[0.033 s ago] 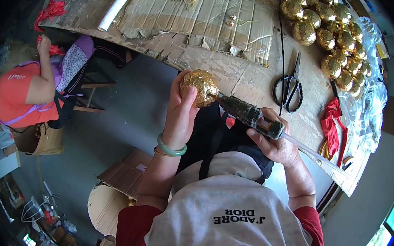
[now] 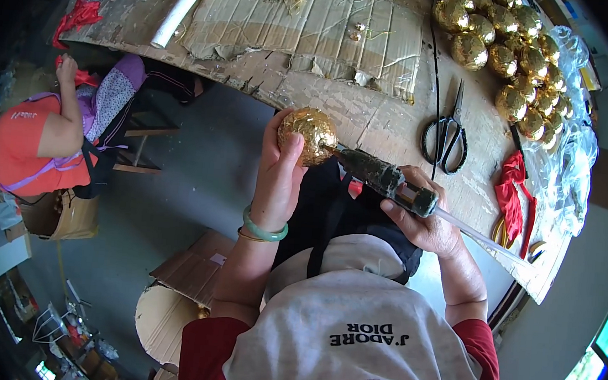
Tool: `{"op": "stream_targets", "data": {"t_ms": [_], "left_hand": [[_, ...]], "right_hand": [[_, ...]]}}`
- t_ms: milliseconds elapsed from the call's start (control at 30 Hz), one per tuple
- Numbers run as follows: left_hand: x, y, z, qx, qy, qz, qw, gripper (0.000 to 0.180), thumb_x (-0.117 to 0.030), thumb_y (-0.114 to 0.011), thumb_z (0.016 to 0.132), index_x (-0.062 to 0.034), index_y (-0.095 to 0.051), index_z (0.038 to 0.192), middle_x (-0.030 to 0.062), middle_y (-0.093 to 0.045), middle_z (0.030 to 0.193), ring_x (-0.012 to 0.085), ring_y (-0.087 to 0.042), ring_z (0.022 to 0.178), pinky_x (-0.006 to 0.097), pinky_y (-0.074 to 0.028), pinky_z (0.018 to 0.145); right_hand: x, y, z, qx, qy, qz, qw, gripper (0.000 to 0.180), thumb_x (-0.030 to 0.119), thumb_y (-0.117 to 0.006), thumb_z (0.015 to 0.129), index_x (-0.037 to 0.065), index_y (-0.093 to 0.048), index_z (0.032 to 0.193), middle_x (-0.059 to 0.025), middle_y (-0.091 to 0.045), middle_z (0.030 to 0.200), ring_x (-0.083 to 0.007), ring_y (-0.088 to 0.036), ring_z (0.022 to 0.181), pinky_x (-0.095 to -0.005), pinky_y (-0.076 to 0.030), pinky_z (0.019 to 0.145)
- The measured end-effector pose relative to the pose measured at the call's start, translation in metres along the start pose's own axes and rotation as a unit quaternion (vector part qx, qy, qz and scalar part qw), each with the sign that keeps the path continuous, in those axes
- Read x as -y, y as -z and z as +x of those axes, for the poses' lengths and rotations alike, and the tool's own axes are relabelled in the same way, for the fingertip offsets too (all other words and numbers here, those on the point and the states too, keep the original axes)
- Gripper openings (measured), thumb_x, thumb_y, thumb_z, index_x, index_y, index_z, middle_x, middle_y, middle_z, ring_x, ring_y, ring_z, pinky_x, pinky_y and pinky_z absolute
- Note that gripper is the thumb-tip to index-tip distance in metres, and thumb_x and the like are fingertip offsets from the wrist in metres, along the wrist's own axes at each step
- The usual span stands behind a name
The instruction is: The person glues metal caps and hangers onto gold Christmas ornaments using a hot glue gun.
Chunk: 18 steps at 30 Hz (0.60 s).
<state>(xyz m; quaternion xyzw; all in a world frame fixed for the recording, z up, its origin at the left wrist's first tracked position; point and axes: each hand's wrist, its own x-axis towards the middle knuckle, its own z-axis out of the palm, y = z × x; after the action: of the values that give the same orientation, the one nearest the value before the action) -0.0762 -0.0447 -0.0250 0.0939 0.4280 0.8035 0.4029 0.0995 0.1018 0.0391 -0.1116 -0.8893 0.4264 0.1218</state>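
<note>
My left hand [image 2: 280, 177] is wrapped round a ball covered in gold foil [image 2: 311, 135], holding it just off the table's near edge. In my right hand [image 2: 428, 227] is a dark, worn hot glue gun [image 2: 375, 171], its nozzle pointing left and touching the ball's right side. A long clear glue stick [image 2: 484, 238] sticks out of the gun's back end. My right fingers under the gun are partly hidden. Beyond the gun, black-handled scissors [image 2: 445, 140] lie on the wooden table [image 2: 387, 129], blades pointing away.
Many gold balls [image 2: 503, 59] rest at the far right beside clear plastic film [image 2: 570, 168]. Red ribbon [image 2: 510, 188] lies near the right edge. Flat cardboard [image 2: 295, 28] and a white tube [image 2: 186, 8] are on the table. A co-worker [image 2: 44, 130] sits at left; a cardboard box [image 2: 169, 315] stands below.
The glue stick's free end sits slightly closer to the gun. Both my hands and the ball stay in place. The co-worker has shifted slightly.
</note>
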Motion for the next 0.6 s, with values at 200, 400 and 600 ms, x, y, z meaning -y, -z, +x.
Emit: {"op": "stream_targets", "data": {"t_ms": [200,400,600], "left_hand": [[-0.0002,0.0014,-0.0013,0.004,0.000,-0.001,1.000,0.048,-0.032,-0.048,0.100,-0.0084,-0.034,0.139,0.0096,-0.047,0.132,0.0220,-0.049,0.121,0.042,-0.043,0.101],[-0.0013,0.0002,-0.0010,0.006,-0.002,0.000,1.000,0.048,-0.034,-0.048,0.100,-0.0087,-0.036,0.138,0.0098,-0.047,0.132,0.0222,-0.049,0.121,0.042,-0.044,0.100],[-0.0013,0.0011,-0.0023,0.007,0.000,-0.011,1.000,0.047,-0.037,-0.046,0.100,-0.0100,-0.037,0.137,0.0102,-0.048,0.131,0.0233,-0.050,0.121,0.044,-0.045,0.099]], "right_hand": [[0.0013,0.0040,0.0022,0.028,0.001,-0.011,1.000,0.023,0.014,-0.070,0.082,-0.001,-0.059,0.095,-0.0133,-0.057,0.084,-0.0312,-0.058,0.077,-0.0382,-0.047,0.069],[0.0056,-0.0010,0.0016,-0.037,0.023,-0.020,0.999,0.022,0.017,-0.071,0.083,0.000,-0.060,0.092,-0.0130,-0.058,0.081,-0.0325,-0.058,0.075,-0.0406,-0.047,0.068],[0.0045,0.0005,0.0013,0.002,0.001,-0.008,1.000,0.025,0.014,-0.070,0.082,-0.002,-0.058,0.097,-0.0144,-0.056,0.085,-0.0321,-0.055,0.077,-0.0391,-0.046,0.069]]}}
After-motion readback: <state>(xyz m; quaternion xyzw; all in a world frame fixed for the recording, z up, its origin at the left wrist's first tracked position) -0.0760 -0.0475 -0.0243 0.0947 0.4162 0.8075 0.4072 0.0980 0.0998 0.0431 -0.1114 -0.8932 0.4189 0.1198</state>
